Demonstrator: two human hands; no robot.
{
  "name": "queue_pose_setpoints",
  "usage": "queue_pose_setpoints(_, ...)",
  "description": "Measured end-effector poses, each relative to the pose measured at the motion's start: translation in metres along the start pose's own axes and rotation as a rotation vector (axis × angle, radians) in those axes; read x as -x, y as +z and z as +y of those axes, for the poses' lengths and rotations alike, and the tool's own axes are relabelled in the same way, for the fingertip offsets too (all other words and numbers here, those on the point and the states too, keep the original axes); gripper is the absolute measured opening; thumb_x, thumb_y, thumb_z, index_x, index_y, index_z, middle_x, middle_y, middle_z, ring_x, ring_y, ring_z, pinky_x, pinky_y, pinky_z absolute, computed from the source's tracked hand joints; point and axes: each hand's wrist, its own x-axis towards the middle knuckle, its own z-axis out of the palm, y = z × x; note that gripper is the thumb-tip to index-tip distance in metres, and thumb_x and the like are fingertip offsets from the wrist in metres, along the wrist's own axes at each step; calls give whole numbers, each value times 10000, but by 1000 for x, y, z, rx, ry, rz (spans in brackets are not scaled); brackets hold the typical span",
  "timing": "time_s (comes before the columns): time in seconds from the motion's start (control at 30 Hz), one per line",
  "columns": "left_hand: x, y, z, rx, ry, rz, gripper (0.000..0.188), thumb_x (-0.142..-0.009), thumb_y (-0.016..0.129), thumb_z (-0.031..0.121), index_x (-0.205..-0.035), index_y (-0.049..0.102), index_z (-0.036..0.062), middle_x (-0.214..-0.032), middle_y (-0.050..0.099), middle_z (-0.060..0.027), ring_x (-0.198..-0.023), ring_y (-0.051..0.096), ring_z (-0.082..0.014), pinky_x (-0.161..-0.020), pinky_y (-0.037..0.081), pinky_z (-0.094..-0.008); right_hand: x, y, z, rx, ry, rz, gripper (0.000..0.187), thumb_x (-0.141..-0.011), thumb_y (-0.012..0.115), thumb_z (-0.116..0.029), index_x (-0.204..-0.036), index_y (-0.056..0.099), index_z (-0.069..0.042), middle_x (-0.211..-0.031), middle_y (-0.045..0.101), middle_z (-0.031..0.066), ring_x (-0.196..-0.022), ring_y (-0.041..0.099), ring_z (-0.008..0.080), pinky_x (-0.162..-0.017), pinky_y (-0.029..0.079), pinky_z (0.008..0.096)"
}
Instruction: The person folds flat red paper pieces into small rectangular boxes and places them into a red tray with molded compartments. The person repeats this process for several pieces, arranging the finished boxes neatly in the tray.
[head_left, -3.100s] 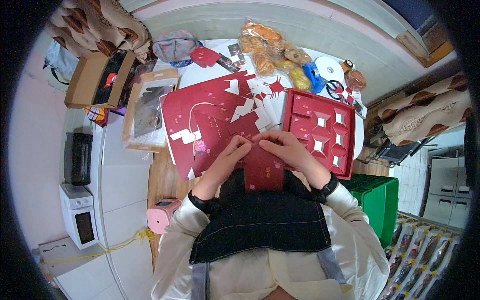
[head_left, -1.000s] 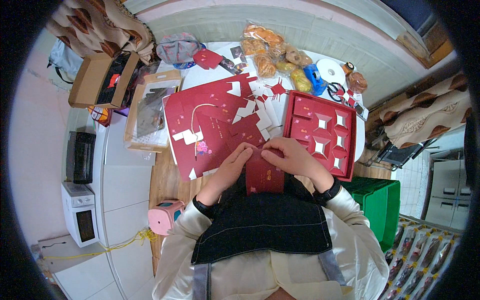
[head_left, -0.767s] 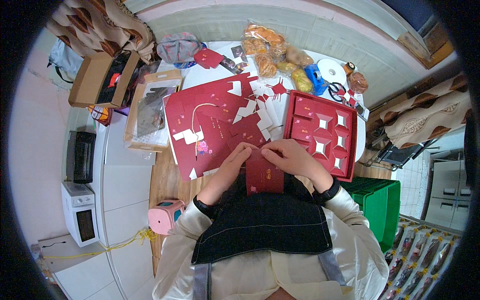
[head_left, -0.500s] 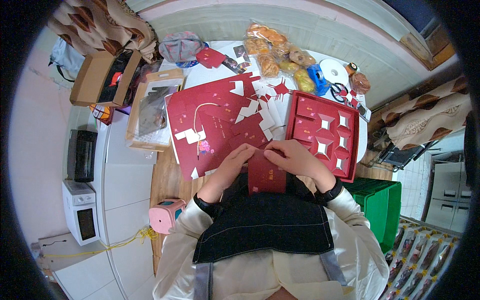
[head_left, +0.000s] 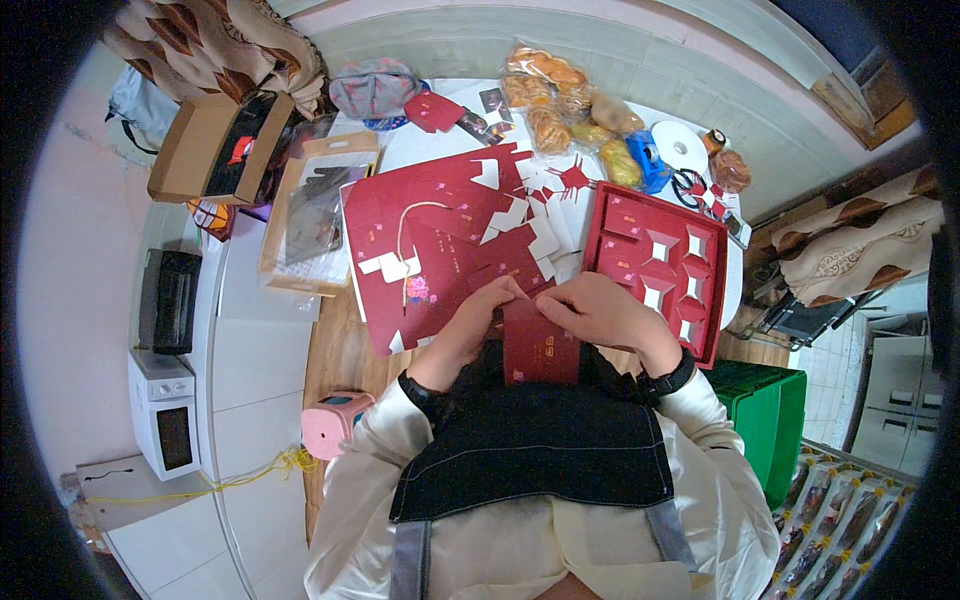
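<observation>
Close to my body, at the table's near edge, I hold a small dark-red cardboard box (head_left: 541,348) with gold print. My left hand (head_left: 478,318) pinches its upper left corner. Across its top edge lie the closed fingers of my right hand (head_left: 590,308), thumb on the front face. Just beyond my left hand, flat red printed card sheets (head_left: 395,230) with white undersides lie overlapping, and a beige cord (head_left: 402,240) curves over them. To the right of my right hand stands a red tray (head_left: 716,300) with square cut-outs and small red boxes in its left part.
Bagged bread (head_left: 545,90), a white tape roll (head_left: 679,147) and scissors (head_left: 690,187) lie at the back right. An open cardboard box (head_left: 180,150) and a shallow carton (head_left: 275,240) are at the left. A green crate (head_left: 775,420) stands right of me, a pink stool (head_left: 328,428) left.
The view has shifted slightly, moving the scene a little to the right. Both hands keep hold of the red box, with the fingers only slightly moved.
</observation>
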Motion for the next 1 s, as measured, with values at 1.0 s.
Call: queue_pose_setpoints(1.0,-13,-10,24,-73,2,-195,253,-935,605,258,-959,651,10,-1070,646,-43,-1004,590,-160,-937,436,-294,20,8,0,-294,-44,202,384,-866,677,-343,-1072,630,-22,-916,683,193,-851,669,351,-729,516,360)
